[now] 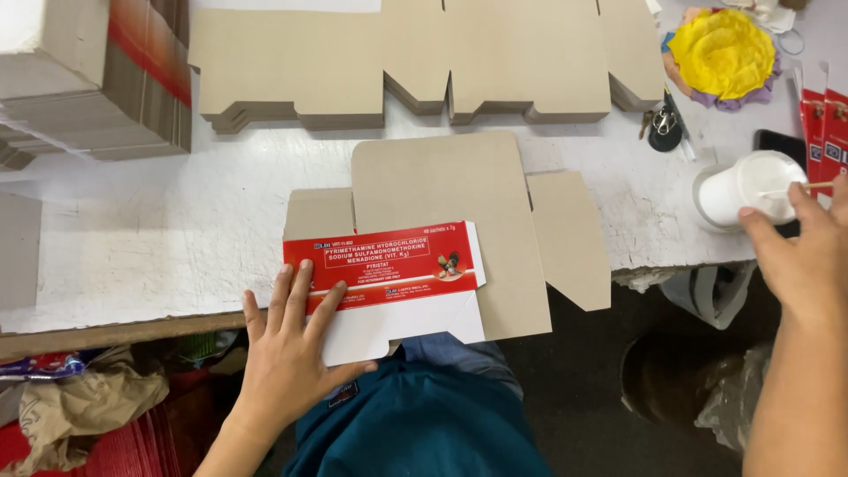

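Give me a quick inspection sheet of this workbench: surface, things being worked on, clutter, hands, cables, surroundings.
Surface: white worktable, scuffed, front edge worn.
Job's things: flat carton blank, one red-and-white printed flap folded over; white cup with thin stick.
Clutter: stack of blanks behind; bundled blanks far left; yellow paper flower; keys; red packets.
Hands: left hand flat on printed flap; right hand holds stick at cup.
Cables: nothing seen.
Surroundings: dark floor, bucket, crumpled paper under table.

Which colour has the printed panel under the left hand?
Red and white printed panel; head view shows it best.
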